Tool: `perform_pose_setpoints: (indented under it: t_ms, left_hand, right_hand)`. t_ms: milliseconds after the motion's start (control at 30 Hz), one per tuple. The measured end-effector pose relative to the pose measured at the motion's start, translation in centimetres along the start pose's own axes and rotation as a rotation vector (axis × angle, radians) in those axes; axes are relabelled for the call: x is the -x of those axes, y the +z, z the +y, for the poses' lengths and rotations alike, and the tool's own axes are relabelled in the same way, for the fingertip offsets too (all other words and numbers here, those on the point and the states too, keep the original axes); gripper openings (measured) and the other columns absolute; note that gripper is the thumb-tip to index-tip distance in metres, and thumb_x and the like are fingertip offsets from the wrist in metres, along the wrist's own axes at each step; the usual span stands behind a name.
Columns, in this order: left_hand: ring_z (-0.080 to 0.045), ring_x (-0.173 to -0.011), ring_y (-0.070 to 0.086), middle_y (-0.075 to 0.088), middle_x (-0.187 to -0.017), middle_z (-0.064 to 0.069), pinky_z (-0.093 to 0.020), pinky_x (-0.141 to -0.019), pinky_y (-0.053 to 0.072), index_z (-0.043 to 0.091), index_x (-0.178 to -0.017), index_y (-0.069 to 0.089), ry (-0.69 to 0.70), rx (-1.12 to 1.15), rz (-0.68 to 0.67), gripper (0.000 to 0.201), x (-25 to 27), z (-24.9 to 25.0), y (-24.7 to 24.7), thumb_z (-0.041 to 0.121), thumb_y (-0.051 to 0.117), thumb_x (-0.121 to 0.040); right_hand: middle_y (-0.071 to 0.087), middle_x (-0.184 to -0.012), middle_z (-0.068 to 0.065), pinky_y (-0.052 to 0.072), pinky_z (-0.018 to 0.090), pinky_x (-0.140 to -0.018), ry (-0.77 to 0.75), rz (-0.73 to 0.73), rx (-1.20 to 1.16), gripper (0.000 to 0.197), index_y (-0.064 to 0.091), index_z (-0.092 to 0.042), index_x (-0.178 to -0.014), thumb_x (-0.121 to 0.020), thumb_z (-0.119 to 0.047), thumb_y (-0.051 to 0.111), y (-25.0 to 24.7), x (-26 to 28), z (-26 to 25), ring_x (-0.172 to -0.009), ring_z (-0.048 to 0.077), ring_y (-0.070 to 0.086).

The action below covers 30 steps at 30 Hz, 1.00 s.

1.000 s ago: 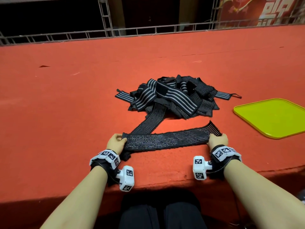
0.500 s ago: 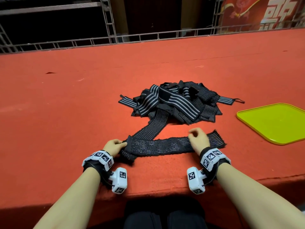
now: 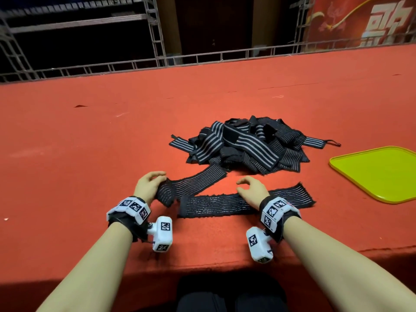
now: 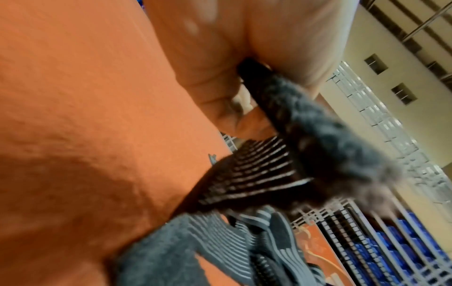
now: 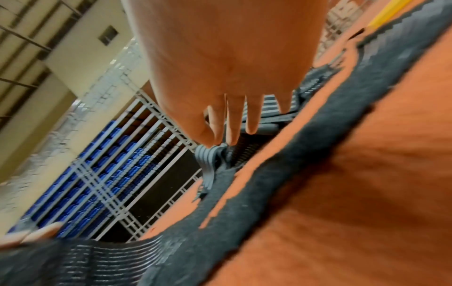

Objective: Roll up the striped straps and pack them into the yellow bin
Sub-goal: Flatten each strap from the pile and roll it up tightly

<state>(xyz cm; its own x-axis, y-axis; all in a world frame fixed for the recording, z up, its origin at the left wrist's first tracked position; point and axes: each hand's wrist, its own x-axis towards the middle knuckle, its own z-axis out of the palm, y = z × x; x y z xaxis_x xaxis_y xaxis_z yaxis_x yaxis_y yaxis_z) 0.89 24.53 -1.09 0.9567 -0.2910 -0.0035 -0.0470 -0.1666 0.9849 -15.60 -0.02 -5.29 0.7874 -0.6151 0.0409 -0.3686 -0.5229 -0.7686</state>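
A long black strap with thin grey stripes [image 3: 216, 204] lies flat near the front edge of the red table [image 3: 90, 154]. It bends at its left end and runs back towards the pile of striped straps [image 3: 247, 149]. My left hand [image 3: 157, 180] grips the strap at that bend; the left wrist view shows the fingers [image 4: 220, 92] pinching the dark strap [image 4: 305, 135]. My right hand [image 3: 244, 185] hovers over the strap's middle with relaxed fingers and holds nothing. In the right wrist view, its fingers [image 5: 234, 123] hang above the strap [image 5: 269, 183]. The yellow bin [image 3: 378, 174] sits at the right.
The bin is a shallow tray with nothing visible inside. A metal truss railing [image 3: 202, 57] runs along the table's far edge. The table's front edge is just below my wrists. Bare red cloth stretches to the left and behind the pile.
My right hand let go of the strap's right end and moved left to above its middle. My left hand, still holding the bend, drew it a little back and up.
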Motion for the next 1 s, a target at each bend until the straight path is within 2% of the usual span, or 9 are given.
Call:
perform_pose_setpoints:
  t_ms: [133, 233, 367, 433, 567, 700, 800, 933, 1000]
  left_hand:
    - [-0.012, -0.059, 0.063, 0.064, -0.078, -0.008, -0.021, -0.053, 0.054, 0.006, -0.098, 0.061, -0.030, 0.245, -0.137, 0.018, 1.4, 3.3, 1.7, -0.006, 0.052, -0.088]
    - [-0.016, -0.059, 0.065, 0.068, -0.077, -0.008, -0.023, -0.048, 0.052, 0.005, -0.101, 0.062, -0.008, 0.280, -0.229, 0.017, 2.1, 4.8, 2.1, -0.003, 0.057, -0.087]
    - [-0.018, -0.062, 0.066, 0.070, -0.074, -0.008, -0.024, -0.052, 0.053, 0.003, -0.096, 0.064, 0.028, 0.283, -0.339, 0.010, 3.0, 6.1, 2.7, 0.006, 0.060, -0.087]
    - [-0.016, -0.059, 0.064, 0.068, -0.069, -0.004, -0.023, -0.051, 0.052, 0.006, -0.090, 0.063, 0.048, 0.279, -0.350, 0.006, 3.4, 6.6, 3.1, 0.008, 0.058, -0.089]
    - [-0.011, -0.063, 0.063, 0.066, -0.070, 0.001, -0.023, -0.059, 0.051, 0.011, -0.084, 0.060, 0.141, 0.292, -0.295, 0.010, 3.4, 7.6, 3.7, 0.008, 0.055, -0.092]
    - [-0.015, -0.076, 0.059, 0.061, -0.081, 0.001, -0.030, -0.065, 0.049, 0.020, -0.083, 0.059, 0.293, 0.258, -0.091, 0.013, 2.4, 8.8, 3.2, 0.010, 0.057, -0.091]
    - [-0.016, -0.079, 0.058, 0.059, -0.083, 0.004, -0.034, -0.071, 0.049, 0.026, -0.082, 0.057, 0.344, 0.202, 0.096, 0.014, 1.5, 8.7, 2.1, 0.015, 0.057, -0.092]
    - [-0.003, -0.055, 0.052, 0.054, -0.073, 0.001, -0.017, -0.050, 0.043, 0.015, -0.088, 0.053, 0.283, 0.064, 0.136, 0.007, 1.2, 6.3, 2.7, 0.017, 0.051, -0.095]
    - [-0.005, -0.060, 0.051, 0.053, -0.074, 0.000, -0.019, -0.050, 0.038, 0.011, -0.095, 0.050, 0.223, -0.049, 0.152, 0.007, 1.1, 4.9, 3.8, 0.018, 0.049, -0.096]
  right_hand:
    - [0.048, -0.139, 0.003, 0.028, 0.020, -0.104, -0.287, -0.164, -0.097, 0.059, 0.046, -0.015, -0.135, -0.081, -0.015, 0.070, 0.5, 0.6, -5.6, -0.130, 0.016, 0.042]
    - [0.037, -0.148, 0.004, 0.025, 0.025, -0.113, -0.468, -0.274, -0.081, 0.087, 0.031, -0.016, -0.146, -0.074, -0.017, 0.078, 1.4, 0.7, -8.5, -0.136, 0.015, 0.034]
    - [0.048, -0.140, 0.005, 0.041, 0.038, -0.106, -0.380, -0.339, -0.195, 0.100, 0.024, -0.025, -0.148, -0.066, -0.033, 0.081, 3.2, 0.3, -9.7, -0.119, 0.017, 0.051]
    - [0.057, -0.128, 0.002, 0.045, 0.041, -0.102, -0.361, -0.317, -0.216, 0.097, 0.031, -0.031, -0.140, -0.057, -0.046, 0.078, 3.7, 0.3, -9.6, -0.116, 0.017, 0.055]
    - [0.062, -0.106, 0.004, 0.048, 0.045, -0.092, -0.404, -0.213, -0.186, 0.062, 0.053, -0.023, -0.109, -0.056, -0.040, 0.079, 3.2, 0.0, -9.8, -0.102, 0.022, 0.059]
    - [0.055, -0.097, 0.003, 0.044, 0.036, -0.086, -0.356, -0.037, -0.069, 0.046, 0.052, -0.023, -0.090, -0.063, -0.046, 0.081, 0.4, -1.2, -9.6, -0.098, 0.023, 0.049]
    - [0.047, -0.070, -0.003, 0.037, 0.032, -0.067, -0.280, 0.095, -0.075, 0.039, 0.043, -0.020, -0.067, -0.075, -0.042, 0.075, -2.2, -2.1, -8.1, -0.073, 0.018, 0.046]
    - [0.048, -0.065, -0.008, 0.041, 0.034, -0.071, -0.172, 0.139, 0.000, 0.033, 0.042, -0.023, -0.068, -0.082, -0.038, 0.068, -4.7, -2.4, -4.3, -0.073, 0.021, 0.052]
    - [0.052, -0.070, -0.007, 0.042, 0.034, -0.075, -0.161, 0.111, 0.039, 0.028, 0.048, -0.023, -0.074, -0.082, -0.040, 0.069, -5.7, -2.1, -3.0, -0.077, 0.020, 0.054]
